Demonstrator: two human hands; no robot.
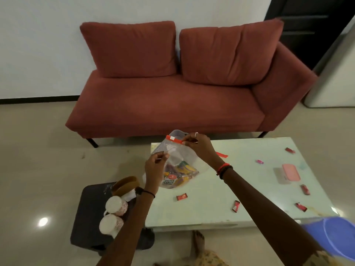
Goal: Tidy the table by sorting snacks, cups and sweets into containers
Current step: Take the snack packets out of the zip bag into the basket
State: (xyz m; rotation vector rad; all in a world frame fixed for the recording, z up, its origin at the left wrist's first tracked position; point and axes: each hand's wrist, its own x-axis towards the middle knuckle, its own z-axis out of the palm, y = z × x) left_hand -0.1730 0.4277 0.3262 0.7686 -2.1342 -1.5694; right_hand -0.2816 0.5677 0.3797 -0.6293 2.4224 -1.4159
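Observation:
A clear plastic zip bag [177, 156] with a red seal strip hangs above the pale table's [221, 212] left end. Snack packets, one marked salted peanuts [169, 180], lie in its bottom. My left hand [155, 166] pinches the bag's left top edge. My right hand [199, 146] pinches the red strip at its right end. Several red wrapped sweets [181, 197] lie scattered on the table, plus a pink one [259, 161]. Two white patterned cups [116, 205] sit on a dark stool [86, 217] to the left.
A pink-lidded container [288, 172] stands on the table's right side. A red strip [221, 154] lies behind my right wrist. A brown round object [124, 184] rests on the stool. A red sofa [172, 93] stands beyond the table. A blue lid [338, 235] shows at bottom right.

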